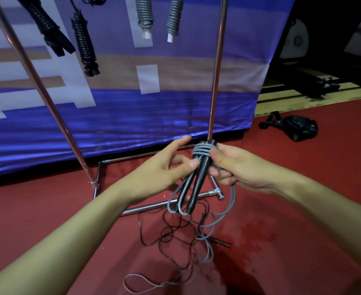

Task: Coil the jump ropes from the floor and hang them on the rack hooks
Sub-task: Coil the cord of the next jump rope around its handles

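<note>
A grey jump rope (201,151) is wound in a few turns round the top of its black handles (198,182), held in mid-air in front of me. My left hand (169,165) pinches the bundle from the left with its thumb on the handle. My right hand (234,167) grips the grey cord from the right. Loose grey cord (224,211) trails down to the red floor. A thin black rope (171,233) lies tangled on the floor below. Coiled black ropes (83,43) and grey ropes (144,15) hang on the rack above.
The chrome rack's uprights (216,67) and floor bars (158,206) stand just behind my hands, before a blue and white banner (132,116). A black strap bundle (294,126) lies on the floor at right. A wet patch (251,237) marks the red floor.
</note>
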The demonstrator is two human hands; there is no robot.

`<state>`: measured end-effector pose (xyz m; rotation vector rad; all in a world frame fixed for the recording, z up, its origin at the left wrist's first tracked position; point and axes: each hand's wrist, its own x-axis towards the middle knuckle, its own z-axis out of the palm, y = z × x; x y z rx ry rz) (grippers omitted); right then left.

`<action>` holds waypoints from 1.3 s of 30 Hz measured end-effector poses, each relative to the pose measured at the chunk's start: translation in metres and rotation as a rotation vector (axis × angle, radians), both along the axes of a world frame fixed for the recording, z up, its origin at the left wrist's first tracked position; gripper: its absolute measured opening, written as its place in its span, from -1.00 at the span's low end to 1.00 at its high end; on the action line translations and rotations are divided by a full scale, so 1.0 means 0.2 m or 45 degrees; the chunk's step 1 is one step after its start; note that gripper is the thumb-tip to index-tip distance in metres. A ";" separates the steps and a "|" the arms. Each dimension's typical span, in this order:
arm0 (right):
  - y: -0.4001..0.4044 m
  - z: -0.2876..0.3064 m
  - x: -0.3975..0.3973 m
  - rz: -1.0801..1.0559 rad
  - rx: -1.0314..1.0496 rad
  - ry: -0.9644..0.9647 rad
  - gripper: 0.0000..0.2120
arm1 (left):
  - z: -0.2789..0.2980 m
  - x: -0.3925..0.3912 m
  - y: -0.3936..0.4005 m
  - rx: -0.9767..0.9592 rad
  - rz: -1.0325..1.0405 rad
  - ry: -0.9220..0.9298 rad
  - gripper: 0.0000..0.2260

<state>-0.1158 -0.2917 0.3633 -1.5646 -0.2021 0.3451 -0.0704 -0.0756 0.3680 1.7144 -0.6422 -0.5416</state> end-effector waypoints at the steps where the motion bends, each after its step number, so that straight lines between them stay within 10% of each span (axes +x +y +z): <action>1: 0.00 0.00 0.00 0.051 -0.014 -0.006 -0.63 | 0.01 0.00 0.00 -0.003 -0.033 0.035 -0.40; 6: -0.02 0.02 0.00 0.179 -0.413 -0.058 -0.40 | -0.01 0.02 0.01 0.124 -0.118 -0.049 -0.66; 13: 0.02 0.03 0.02 -0.018 -1.104 -0.316 -0.68 | -0.10 0.03 -0.04 0.384 0.167 -0.474 -0.60; 18: 0.04 0.10 0.01 0.135 -1.203 -0.404 -0.71 | -0.04 0.03 -0.02 0.511 -0.042 -0.632 -0.43; 21: 0.07 0.10 0.01 0.158 -1.304 -0.415 -0.74 | -0.04 0.02 -0.03 0.754 -0.113 -0.826 -0.69; 27: 0.13 0.08 -0.01 -0.235 -1.489 -0.467 -0.57 | -0.03 0.05 -0.01 0.789 0.017 -0.717 -0.66; 34: 0.11 0.11 -0.02 -0.176 -0.809 0.137 -0.65 | -0.06 0.03 -0.03 0.817 0.121 -0.572 -0.65; 39: 0.14 0.06 -0.04 -0.144 -0.525 0.109 -0.76 | -0.05 -0.01 -0.05 0.446 0.019 0.218 -0.85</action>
